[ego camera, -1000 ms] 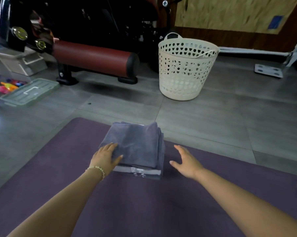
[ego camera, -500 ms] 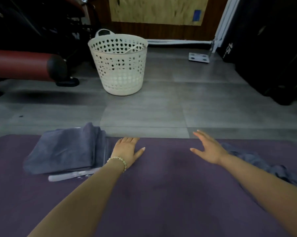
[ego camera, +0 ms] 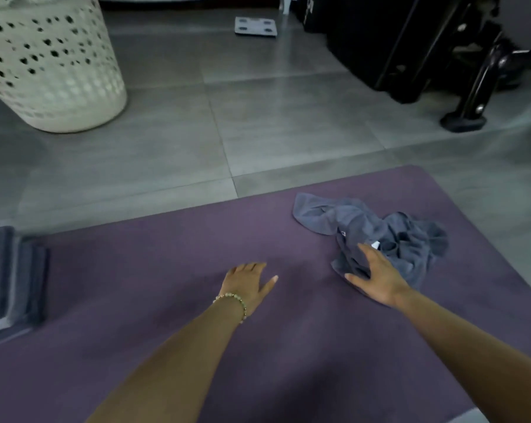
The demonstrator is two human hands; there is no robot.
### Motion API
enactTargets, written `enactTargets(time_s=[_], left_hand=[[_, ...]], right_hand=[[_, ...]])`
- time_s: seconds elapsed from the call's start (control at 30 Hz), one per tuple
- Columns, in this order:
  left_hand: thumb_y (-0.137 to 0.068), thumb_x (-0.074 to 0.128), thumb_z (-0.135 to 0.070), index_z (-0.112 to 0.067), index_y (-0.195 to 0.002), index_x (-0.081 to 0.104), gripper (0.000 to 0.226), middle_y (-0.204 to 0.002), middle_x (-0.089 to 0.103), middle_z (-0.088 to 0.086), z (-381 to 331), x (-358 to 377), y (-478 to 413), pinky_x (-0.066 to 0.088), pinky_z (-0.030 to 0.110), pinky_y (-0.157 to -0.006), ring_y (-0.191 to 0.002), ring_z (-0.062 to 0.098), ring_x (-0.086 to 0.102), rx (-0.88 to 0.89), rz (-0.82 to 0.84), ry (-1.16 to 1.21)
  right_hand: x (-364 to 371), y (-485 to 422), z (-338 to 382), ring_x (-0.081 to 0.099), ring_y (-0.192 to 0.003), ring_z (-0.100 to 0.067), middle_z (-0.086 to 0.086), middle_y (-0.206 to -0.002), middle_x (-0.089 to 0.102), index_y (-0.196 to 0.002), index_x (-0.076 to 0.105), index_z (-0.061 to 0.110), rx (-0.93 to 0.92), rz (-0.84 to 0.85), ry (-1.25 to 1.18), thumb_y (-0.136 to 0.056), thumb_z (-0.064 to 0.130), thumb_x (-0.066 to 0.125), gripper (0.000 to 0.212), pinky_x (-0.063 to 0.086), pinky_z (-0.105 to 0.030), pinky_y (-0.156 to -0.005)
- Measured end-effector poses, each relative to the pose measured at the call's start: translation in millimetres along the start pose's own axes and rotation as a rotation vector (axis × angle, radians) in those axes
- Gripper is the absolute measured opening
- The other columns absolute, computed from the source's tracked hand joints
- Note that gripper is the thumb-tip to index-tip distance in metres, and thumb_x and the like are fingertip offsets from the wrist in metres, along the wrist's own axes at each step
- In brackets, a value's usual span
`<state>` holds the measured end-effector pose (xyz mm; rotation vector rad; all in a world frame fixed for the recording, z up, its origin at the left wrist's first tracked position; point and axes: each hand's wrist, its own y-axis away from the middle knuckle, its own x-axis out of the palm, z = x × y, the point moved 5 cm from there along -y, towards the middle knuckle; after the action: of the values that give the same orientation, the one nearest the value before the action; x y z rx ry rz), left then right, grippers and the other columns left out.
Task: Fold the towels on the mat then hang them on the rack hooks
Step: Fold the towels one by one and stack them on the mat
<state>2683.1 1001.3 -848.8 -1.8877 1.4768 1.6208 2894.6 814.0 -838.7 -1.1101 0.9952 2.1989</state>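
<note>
A crumpled grey towel (ego camera: 392, 236) lies on the right part of the purple mat (ego camera: 166, 254). My right hand (ego camera: 377, 274) lies over the towel's near edge with its fingers spread and straight. My left hand (ego camera: 247, 283), wearing a bead bracelet, is flat over the bare mat in the middle, holding nothing. A stack of folded grey towels (ego camera: 10, 279) sits at the mat's far left edge, partly cut off by the frame.
A cream perforated laundry basket (ego camera: 50, 65) stands on the grey tiled floor at the back left. Black gym equipment (ego camera: 426, 47) with a foot (ego camera: 462, 122) fills the back right. A small grey scale (ego camera: 256, 26) lies on the floor behind.
My view has swung right, away from the folded stack. My right hand has reached onto the crumpled towel, and my left hand has slid right across the mat.
</note>
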Motion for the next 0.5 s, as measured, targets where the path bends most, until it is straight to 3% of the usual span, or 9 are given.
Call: enactTargets(time_s=[0.23,0.33,0.43,0.5], left_hand=[[-0.098,0.022,-0.055,-0.027,-0.152,0.011,0.062,-0.160,0.005,-0.009,-6.2,75.0,-26.3,0.013,0.035,-0.116,-0.147,0.013,0.005,-0.070,0.191,0.045],[-0.098,0.021,-0.056,-0.029,-0.152,0.012,0.061,-0.159,-0.001,-0.014,0.6,89.2,-28.1,0.013,0.037,-0.117,-0.146,0.010,0.000,-0.083,0.201,0.022],[-0.098,0.021,-0.054,-0.025,-0.151,0.019,0.060,-0.160,0.004,-0.006,1.3,86.4,-32.4,0.006,0.033,-0.119,-0.147,0.014,0.003,-0.095,0.233,0.127],[-0.099,0.021,-0.053,-0.016,-0.146,0.033,0.061,-0.157,0.022,0.002,-4.9,75.7,-32.5,0.010,0.029,-0.118,-0.145,0.018,0.018,-0.174,0.219,0.370]], right_hand=[[7.8,-31.2,-53.4,0.033,-0.138,-0.029,-0.007,-0.151,0.035,-0.149,0.025,0.017,0.148,-0.137,-0.110,-0.081,0.051,0.067,0.086,0.029,-0.041,-0.113],[19.3,-42.4,-64.7,0.050,-0.123,-0.034,-0.009,-0.134,0.054,-0.136,0.043,0.014,0.245,-0.114,-0.172,-0.082,0.060,0.059,0.073,0.040,-0.047,-0.103],[31.9,-39.0,-45.4,0.061,-0.103,-0.028,-0.009,-0.105,0.068,-0.110,0.061,0.008,0.206,-0.150,-0.431,-0.086,0.050,0.060,0.048,0.046,-0.032,-0.086],[40.0,-24.2,-10.3,0.062,-0.088,-0.017,-0.001,-0.087,0.067,-0.095,0.065,0.009,0.101,-0.164,-0.591,-0.089,0.040,0.062,0.031,0.044,-0.022,-0.075]])
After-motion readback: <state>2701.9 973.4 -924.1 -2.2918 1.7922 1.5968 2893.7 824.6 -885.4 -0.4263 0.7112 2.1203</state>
